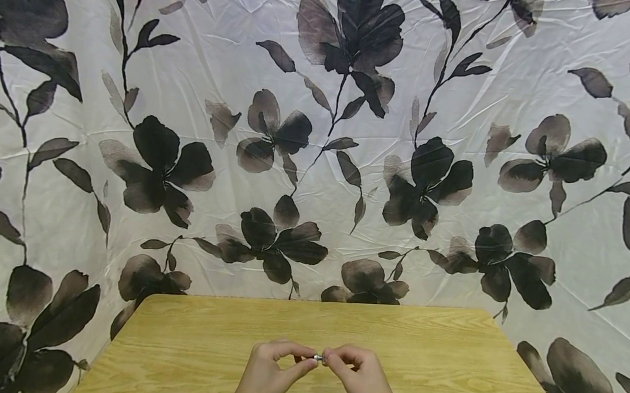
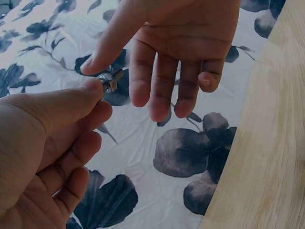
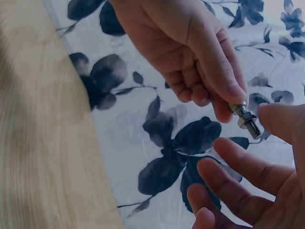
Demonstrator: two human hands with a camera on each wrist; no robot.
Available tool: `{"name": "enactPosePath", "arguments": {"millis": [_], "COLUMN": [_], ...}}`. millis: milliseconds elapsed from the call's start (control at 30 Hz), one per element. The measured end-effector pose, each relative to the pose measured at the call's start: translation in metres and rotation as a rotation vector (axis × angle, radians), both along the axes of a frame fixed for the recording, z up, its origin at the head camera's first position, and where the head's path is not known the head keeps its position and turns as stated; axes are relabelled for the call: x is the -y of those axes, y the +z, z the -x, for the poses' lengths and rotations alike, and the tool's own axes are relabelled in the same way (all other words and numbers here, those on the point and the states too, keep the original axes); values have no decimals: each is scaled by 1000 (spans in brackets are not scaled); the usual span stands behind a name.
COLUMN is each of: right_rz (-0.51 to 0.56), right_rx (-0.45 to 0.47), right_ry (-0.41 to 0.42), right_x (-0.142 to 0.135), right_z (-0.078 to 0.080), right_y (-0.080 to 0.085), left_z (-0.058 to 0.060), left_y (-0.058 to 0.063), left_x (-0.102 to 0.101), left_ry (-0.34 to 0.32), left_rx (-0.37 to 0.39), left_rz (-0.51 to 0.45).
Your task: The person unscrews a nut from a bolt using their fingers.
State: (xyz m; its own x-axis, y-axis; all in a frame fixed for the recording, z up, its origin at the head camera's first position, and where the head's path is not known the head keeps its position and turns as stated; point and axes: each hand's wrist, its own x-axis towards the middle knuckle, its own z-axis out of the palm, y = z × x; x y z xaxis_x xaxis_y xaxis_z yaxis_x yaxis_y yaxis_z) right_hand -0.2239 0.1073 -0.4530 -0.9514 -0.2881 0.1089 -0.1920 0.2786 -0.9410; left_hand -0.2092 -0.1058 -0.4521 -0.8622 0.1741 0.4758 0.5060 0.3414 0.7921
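A small metal bolt (image 1: 318,358) is held level over the table, between the two hands. My left hand (image 1: 270,370) pinches one end of it between thumb and index finger, hiding that end. Partway along the bolt sits a hex nut (image 3: 246,119), and a threaded end (image 3: 255,131) sticks out past it. My right hand (image 1: 362,371) is at this threaded end. In the right wrist view its thumb (image 3: 274,117) and index finger (image 3: 233,150) stand apart on either side of the thread, the other fingers loosely spread.
Below the hands lies a yellow wood-grain table (image 1: 192,338), its far edge toward the backdrop. A white cloth (image 1: 358,175) with dark flowers hangs behind the table and shows along its sides.
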Motion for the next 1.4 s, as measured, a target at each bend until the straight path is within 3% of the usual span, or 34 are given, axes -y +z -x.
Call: {"name": "enactPosePath", "arguments": {"millis": [367,733,1033,1167,1400], "right_rz": [65,108,63,44,97], "right_rx": [-19,-82,-166,-166,-154], "right_ry": [79,20,11,6,-5], "right_x": [-1,5,6,6,5], "right_z": [-1,-7,-7,-6,-7], "right_y": [-1,0,-1,-1,3], "left_z": [-1,-1,0,1,2], "left_y": [1,3,1,-1,1], "left_x": [0,2,3,5,4], "left_ry": [-7,-18,-24,-23,8], "left_rx": [33,101,70,79,31], "left_rz": [14,15,-21,-15,-9]}}
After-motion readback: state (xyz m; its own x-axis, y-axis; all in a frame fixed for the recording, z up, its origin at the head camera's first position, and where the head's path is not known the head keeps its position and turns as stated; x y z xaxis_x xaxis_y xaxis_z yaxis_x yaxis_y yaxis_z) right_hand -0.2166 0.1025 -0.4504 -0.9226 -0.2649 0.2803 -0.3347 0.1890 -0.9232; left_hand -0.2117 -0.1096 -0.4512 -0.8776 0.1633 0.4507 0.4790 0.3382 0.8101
